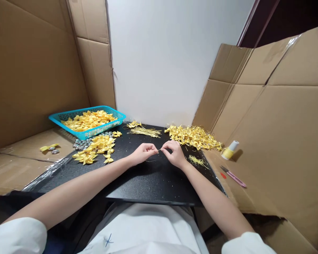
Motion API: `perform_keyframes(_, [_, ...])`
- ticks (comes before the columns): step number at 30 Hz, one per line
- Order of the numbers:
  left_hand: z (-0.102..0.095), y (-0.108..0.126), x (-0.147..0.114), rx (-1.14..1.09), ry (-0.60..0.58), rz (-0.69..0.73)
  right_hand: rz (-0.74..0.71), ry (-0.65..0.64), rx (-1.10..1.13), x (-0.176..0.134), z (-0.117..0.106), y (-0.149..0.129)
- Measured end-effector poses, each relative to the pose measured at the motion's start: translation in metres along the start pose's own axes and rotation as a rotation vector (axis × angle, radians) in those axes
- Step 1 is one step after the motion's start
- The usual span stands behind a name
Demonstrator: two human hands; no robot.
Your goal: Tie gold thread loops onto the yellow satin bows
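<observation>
A thin yellowish cord [159,150] spans the small gap between my hands, above the middle of the black tabletop [148,183]. My left hand [144,154] pinches it at one side, thumb against fingers. From the other side my right hand [174,153] pinches it the same way. A loose end seems to hang below my left hand. Behind my hands lies a bundle of straight gold cords [145,132]. Yellow ribbon bows [102,144] are heaped left of my left hand. Beyond my right hand is a big pile of yellow bows with cords [193,136].
A blue basket [88,134] of yellow bows stands back left, with silver round pieces [82,144] beside it. Cord scraps [198,161] lie at right, near pink-handled snips [234,177] and a yellow thread spool [230,150]. Cardboard walls [281,123] enclose both sides.
</observation>
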State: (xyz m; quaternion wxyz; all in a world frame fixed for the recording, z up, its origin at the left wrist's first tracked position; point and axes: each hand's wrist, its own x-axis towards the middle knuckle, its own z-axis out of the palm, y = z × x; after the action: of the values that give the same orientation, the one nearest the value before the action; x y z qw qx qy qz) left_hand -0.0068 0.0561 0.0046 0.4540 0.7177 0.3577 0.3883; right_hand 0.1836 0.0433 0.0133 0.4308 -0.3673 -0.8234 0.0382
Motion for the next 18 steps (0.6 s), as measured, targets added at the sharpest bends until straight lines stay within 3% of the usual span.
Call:
perform_keyframes(5, [-0.003, 0.007, 0.000, -0.077, 0.016, -0.015, 0.061, 0.098, 0.165, 0.001, 0.001, 0.005])
perform_keyframes(8, [-0.013, 0.017, 0.008, -0.133, 0.082, 0.034, 0.263, 0.146, 0.395, 0.001, 0.002, 0.006])
perform_keyframes(10, [-0.019, 0.029, 0.013, -0.121, 0.116, 0.075, 0.449, -0.045, 0.647, 0.001, 0.005, 0.000])
perform_keyframes(13, [-0.017, 0.054, 0.014, -0.048, 0.120, 0.151, 0.669, -0.601, 1.125, -0.002, 0.014, -0.021])
perform_keyframes(14, [-0.012, 0.062, 0.011, -0.017, 0.099, 0.186, 0.714, -0.724, 1.259, -0.003, 0.018, -0.029])
perform_keyframes(15, [-0.005, 0.070, 0.007, 0.022, 0.068, 0.232, 0.739, -0.756, 1.369, -0.003, 0.022, -0.035])
perform_keyframes(16, [0.002, 0.075, 0.001, 0.066, 0.005, 0.279, 0.754, -0.687, 1.442, -0.004, 0.025, -0.039])
perform_keyframes(18, [0.019, 0.079, -0.012, 0.195, -0.188, 0.396, 0.760, -0.389, 1.481, -0.002, 0.027, -0.040])
